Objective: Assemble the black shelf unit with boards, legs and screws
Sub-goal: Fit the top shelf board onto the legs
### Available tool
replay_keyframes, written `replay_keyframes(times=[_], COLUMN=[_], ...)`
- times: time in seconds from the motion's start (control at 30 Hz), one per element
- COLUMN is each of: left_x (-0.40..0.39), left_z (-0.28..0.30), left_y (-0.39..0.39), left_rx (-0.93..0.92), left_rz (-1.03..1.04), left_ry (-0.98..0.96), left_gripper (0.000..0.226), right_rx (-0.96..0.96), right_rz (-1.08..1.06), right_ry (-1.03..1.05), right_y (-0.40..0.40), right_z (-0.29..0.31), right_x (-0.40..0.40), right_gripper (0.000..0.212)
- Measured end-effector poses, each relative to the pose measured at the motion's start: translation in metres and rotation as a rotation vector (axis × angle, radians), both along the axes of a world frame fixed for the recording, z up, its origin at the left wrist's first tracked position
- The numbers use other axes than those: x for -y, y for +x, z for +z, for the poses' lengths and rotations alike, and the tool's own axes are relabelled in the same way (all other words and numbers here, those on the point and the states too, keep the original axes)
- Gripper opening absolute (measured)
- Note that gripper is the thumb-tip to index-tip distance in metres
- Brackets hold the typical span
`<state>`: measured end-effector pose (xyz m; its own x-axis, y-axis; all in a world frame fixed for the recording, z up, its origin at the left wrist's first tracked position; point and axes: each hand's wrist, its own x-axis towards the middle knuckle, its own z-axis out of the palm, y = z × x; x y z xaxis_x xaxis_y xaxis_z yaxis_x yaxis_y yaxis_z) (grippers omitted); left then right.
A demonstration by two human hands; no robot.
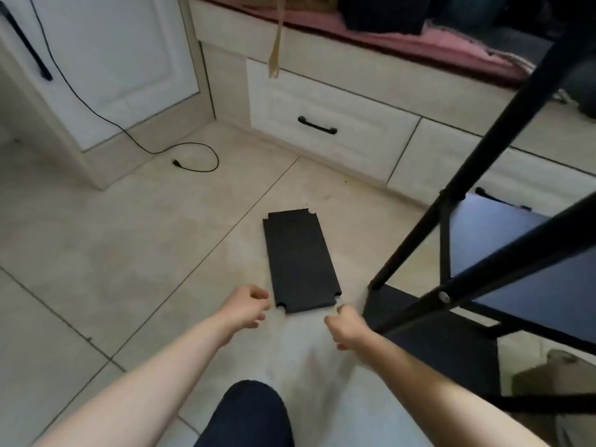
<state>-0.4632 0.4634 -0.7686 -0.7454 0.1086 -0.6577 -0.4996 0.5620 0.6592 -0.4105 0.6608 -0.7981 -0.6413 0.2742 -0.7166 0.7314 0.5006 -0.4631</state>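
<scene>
A: Shelf unit (503,279), part built, stands at the floor's right edge; one loose board (300,261) lies flat mid-floor.

B: Hands?

A: Left hand (246,304) and right hand (345,327) loosely curled, holding nothing, beside its near corners.

The black board (301,261) lying on the floor is showing a matt, faintly grainy face, like laminated wood. The floor (96,240) is looking like pale glazed tile, smooth with a soft sheen. The shelf frame's legs (490,146) are looking like black-painted metal, smooth and satin, with a shiny silver screw head (444,297) catching light. The drawer front (329,124) is appearing as white painted panel, its handle (317,125) dark and matt. Pink cloth (435,43) is looking soft and fuzzy.
</scene>
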Motion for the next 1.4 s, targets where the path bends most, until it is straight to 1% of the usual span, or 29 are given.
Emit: replay_keyframes(times=[0.1,0.17,0.23,0.3,0.4,0.5,0.6,0.63,0.7,0.77,0.83,0.9,0.97,1.0,1.03,1.1,1.17,1.23,1.3,1.4], left_x=[-0.016,-0.024,-0.031,-0.038,-0.047,-0.053,-0.054,-0.053,-0.051,-0.048,-0.044,-0.038,-0.032,-0.029,-0.026,-0.020,-0.017,-0.016,-0.017,-0.017], left_z=[-0.033,-0.049,-0.063,-0.074,-0.087,-0.095,-0.094,-0.093,-0.091,-0.087,-0.085,-0.083,-0.081,-0.081,-0.080,-0.077,-0.073,-0.070,-0.067,-0.062], left_y=[-0.004,-0.006,-0.006,-0.005,-0.002,0.001,0.002,0.002,0.002,0.002,0.003,0.005,0.007,0.007,0.006,-0.001,-0.014,-0.030,-0.044,-0.057], left_rx=[0.070,0.127,0.184,0.226,0.270,0.290,0.330,0.337,0.326,0.303,0.277,0.268,0.265,0.265,0.265,0.290,0.328,0.321,0.294,0.280], left_rz=[0.048,0.090,0.148,0.215,0.328,0.464,0.649,0.697,0.750,0.785,0.815,0.858,0.930,0.972,1.007,1.009,0.909,0.783,0.711,0.617], left_ry=[0.036,0.077,0.117,0.144,0.200,0.319,0.409,0.425,0.435,0.425,0.414,0.465,0.536,0.551,0.559,0.592,0.647,0.675,0.675,0.627], left_gripper=[0.032,0.035,0.036,0.036,0.039,0.038,0.006,0.005,0.011,0.017,0.018,0.017,0.015,0.012,0.009,0.004,0.008,0.014,0.017,0.012], right_rx=[0.051,0.074,0.066,0.032,-0.011,-0.022,-0.041,-0.055,-0.082,-0.091,-0.082,-0.079,-0.093,-0.102,-0.108,-0.112,-0.121,-0.126,-0.121,-0.127], right_rz=[-0.223,-0.347,-0.387,-0.358,-0.368,-0.420,-0.547,-0.587,-0.649,-0.706,-0.781,-0.874,-0.968,-0.994,-0.995,-0.966,-0.946,-0.949,-0.959,-0.958], right_ry=[-0.101,-0.142,-0.145,-0.120,-0.126,-0.142,-0.237,-0.263,-0.283,-0.293,-0.337,-0.430,-0.546,-0.592,-0.626,-0.674,-0.708,-0.733,-0.751,-0.780], right_y=[-0.016,-0.025,-0.029,-0.032,-0.032,-0.032,-0.034,-0.034,-0.034,-0.034,-0.034,-0.035,-0.037,-0.038,-0.038,-0.039,-0.039,-0.038,-0.035,-0.031], right_z=[-0.022,-0.032,-0.042,-0.052,-0.061,-0.064,-0.069,-0.070,-0.072,-0.073,-0.071,-0.066,-0.060,-0.056,-0.053,-0.047,-0.041,-0.034,-0.027,-0.014], right_x=[-0.002,-0.001,0.000,0.002,0.003,0.003,0.003,0.003,0.004,0.006,0.008,0.011,0.015,0.017,0.018,0.020,0.020,0.020,0.021,0.021], right_gripper=[0.052,0.052,0.053,0.054,0.047,0.042,0.027,0.022,0.017,0.020,0.020,0.016,0.021,0.022,0.019,0.009,0.006,0.009,0.011,0.013])
